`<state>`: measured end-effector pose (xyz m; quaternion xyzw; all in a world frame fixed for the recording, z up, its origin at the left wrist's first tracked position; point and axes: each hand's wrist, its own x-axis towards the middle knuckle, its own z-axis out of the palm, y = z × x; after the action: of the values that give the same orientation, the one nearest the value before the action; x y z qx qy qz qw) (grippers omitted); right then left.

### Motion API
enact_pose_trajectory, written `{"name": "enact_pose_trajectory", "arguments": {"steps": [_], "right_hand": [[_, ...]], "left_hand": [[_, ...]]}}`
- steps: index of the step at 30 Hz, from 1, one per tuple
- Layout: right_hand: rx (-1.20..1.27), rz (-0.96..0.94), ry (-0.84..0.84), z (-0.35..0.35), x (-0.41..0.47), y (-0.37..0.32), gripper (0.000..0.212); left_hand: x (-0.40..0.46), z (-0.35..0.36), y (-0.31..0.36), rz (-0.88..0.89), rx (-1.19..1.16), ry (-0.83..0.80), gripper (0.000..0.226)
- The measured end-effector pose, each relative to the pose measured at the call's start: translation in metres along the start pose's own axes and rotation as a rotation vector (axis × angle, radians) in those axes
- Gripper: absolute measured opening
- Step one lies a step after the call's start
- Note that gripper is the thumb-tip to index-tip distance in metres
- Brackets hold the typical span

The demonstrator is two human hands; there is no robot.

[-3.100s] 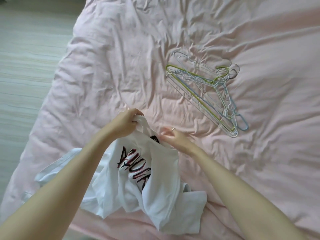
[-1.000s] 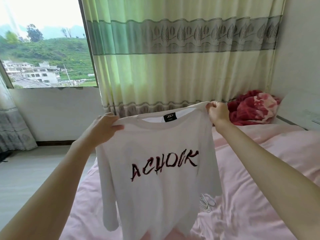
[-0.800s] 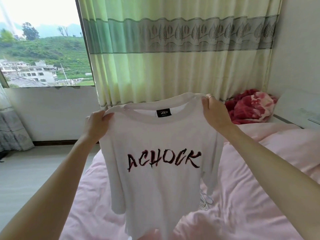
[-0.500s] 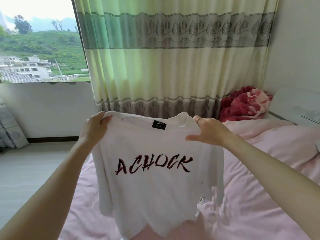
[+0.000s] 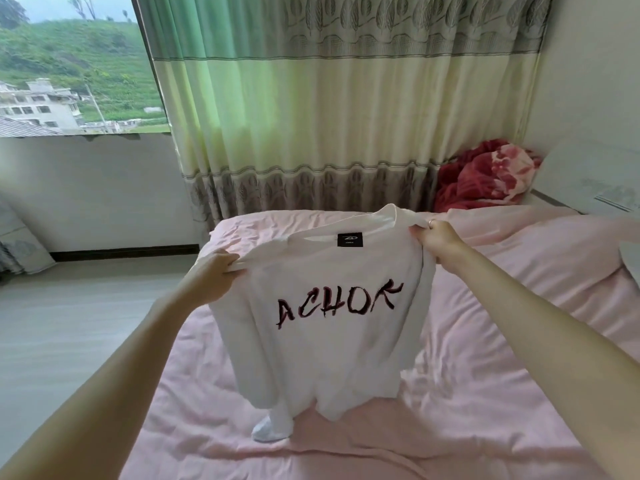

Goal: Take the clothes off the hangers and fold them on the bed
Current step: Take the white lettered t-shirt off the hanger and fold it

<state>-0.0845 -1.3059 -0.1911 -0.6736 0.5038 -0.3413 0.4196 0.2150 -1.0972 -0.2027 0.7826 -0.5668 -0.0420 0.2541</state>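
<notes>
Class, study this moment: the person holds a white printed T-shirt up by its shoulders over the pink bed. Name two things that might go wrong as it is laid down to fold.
1. The white T-shirt hangs with its right side folded behind, hiding part of the print; laid down like this, it may crease.
2. The left hand and right hand grip only the shoulders, and the hem already touches the rumpled pink bed, so the bottom may bunch.

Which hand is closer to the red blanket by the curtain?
Right. The right hand holds the shirt just below-left of the red blanket; the left hand is far left.
</notes>
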Motion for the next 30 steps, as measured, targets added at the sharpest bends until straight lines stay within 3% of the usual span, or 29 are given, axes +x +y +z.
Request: {"name": "enact_pose_trajectory", "arguments": {"steps": [4, 9, 11, 13, 16, 18, 25, 30], "right_hand": [[-0.318, -0.161, 0.028, 0.007, -0.026, 0.01, 0.038], [-0.568, -0.12, -0.283, 0.004, -0.065, 0.024, 0.058], [-0.746, -0.162, -0.31, 0.002, -0.071, 0.031, 0.048], [-0.829, -0.191, -0.266, 0.0, -0.073, 0.036, 0.029], [-0.694, -0.179, -0.188, -0.006, -0.086, 0.038, 0.028], [-0.556, -0.143, -0.148, -0.014, -0.096, 0.04, 0.022], [0.011, -0.087, 0.016, -0.037, -0.143, 0.044, 0.018], [0.113, -0.266, 0.201, -0.054, -0.176, 0.005, 0.03]], "left_hand": [[-0.009, 0.011, -0.012, -0.11, -0.303, 0.131, 0.023], [-0.021, 0.02, -0.017, -0.103, -0.345, 0.202, 0.021], [-0.035, 0.023, -0.012, -0.061, -0.232, 0.155, 0.024], [-0.048, 0.023, -0.008, -0.062, -0.143, 0.002, 0.03], [-0.067, 0.02, 0.0, -0.063, -0.011, -0.178, 0.042], [-0.079, 0.023, 0.007, -0.04, 0.078, -0.195, 0.038], [-0.139, 0.032, 0.04, -0.149, -0.191, 0.331, 0.02], [-0.163, 0.008, 0.067, -0.129, -0.381, 0.577, 0.015]]}}
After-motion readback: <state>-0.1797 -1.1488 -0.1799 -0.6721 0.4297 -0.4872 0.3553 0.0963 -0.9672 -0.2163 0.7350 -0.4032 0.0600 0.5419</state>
